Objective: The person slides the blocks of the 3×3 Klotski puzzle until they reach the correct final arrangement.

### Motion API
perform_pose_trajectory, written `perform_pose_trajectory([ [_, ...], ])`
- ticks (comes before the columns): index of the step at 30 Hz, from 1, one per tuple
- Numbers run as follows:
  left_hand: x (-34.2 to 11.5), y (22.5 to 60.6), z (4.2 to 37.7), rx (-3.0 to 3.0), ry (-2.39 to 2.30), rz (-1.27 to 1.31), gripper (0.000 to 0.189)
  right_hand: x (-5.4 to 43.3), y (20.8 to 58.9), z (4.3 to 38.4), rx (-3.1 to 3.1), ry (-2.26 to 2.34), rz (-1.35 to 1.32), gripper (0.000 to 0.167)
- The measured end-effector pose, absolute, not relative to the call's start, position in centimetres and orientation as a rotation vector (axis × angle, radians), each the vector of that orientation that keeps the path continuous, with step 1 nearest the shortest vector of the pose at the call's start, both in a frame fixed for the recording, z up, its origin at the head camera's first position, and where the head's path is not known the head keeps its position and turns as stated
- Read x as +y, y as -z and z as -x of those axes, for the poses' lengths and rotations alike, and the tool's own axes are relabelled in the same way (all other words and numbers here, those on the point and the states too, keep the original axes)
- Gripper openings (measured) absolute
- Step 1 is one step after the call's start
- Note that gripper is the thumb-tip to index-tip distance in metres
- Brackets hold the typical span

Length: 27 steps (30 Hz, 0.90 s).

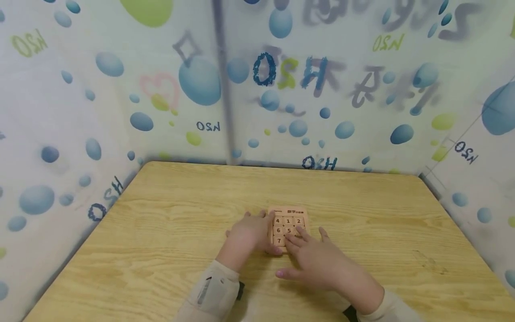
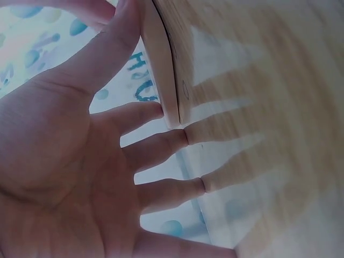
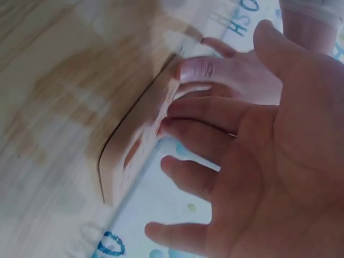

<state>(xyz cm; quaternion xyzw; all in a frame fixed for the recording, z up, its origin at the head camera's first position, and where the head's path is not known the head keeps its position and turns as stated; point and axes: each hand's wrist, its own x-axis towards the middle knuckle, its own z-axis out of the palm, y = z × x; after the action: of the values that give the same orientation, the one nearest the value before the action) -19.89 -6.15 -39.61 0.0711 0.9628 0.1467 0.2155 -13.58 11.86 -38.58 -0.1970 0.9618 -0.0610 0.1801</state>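
Note:
A small wooden number slide puzzle [image 1: 288, 213] lies flat on the table, its tiles 4, 1, 2, 6, 5 and 7 showing; the lower right tiles are hidden by fingers. My left hand [image 1: 250, 233] holds its left side, thumb at the near edge and index finger by the far corner. In the left wrist view that hand [image 2: 80, 156] spreads its other fingers onto the tabletop beside the board [image 2: 161, 64]. My right hand [image 1: 319, 261] reaches over the lower right, fingertips on the tiles and thumb apart. From the right wrist, the hand [image 3: 252, 145] shows extended fingers touching the puzzle [image 3: 121, 166].
The light wooden table [image 1: 181, 192] spreads around the puzzle on every side. Behind it and at both sides stand pale walls [image 1: 249, 116] with blue and green bubble prints. Faint dark marks [image 1: 430, 261] lie on the right of the tabletop.

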Motion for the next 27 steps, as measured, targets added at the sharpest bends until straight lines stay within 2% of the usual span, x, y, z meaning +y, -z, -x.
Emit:
perform_pose_trajectory([
  [3, -6.1, 39.7, 19.9, 2.671, -0.408, -0.203, 0.109, 11.6, 38.7, 13.4, 2.718, 0.181, 0.595, 0.09],
  [15, -5.6, 39.3, 20.1, 2.682, -0.342, -0.217, 0.109, 14.1, 38.9, 12.9, 2.719, 0.164, 0.481, 0.092],
  [27, -6.0, 39.7, 20.3, 2.664, -0.333, -0.237, 0.108, 10.9, 38.8, 14.2, 2.659, 0.259, 0.726, 0.087],
])
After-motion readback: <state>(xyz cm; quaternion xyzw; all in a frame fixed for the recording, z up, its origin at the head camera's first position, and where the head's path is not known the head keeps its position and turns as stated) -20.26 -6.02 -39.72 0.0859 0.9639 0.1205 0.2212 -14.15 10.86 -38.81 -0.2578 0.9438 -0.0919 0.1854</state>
